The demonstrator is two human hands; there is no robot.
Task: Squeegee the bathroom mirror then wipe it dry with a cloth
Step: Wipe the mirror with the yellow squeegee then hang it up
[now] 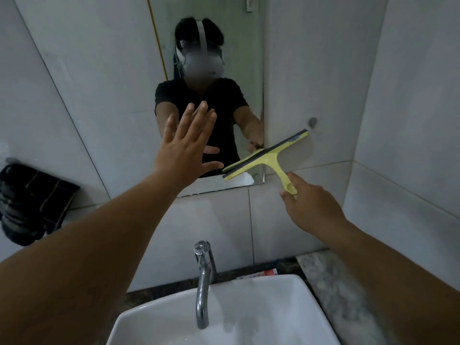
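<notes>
Right hand (312, 205) fingers clamped on yellow squeegee (267, 158) handle, blade at mirror (211, 26) bottom right corner. Left hand (185, 148) flat, fingers apart, maybe touching glass. Squeegee step seems underway. Dark cloth (34, 202) waits far left; drying not started.

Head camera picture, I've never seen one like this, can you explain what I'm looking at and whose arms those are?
The camera sits on a person's head, looking forward and down, so both arms are the wearer's own. They face a bathroom mirror, which reflects them. The left hand is open, fingers spread, raised toward the glass. The right hand holds a yellow squeegee by its handle, blade across the mirror's lower right corner. Below are a white sink and metal tap. A dark cloth hangs at left.
</notes>
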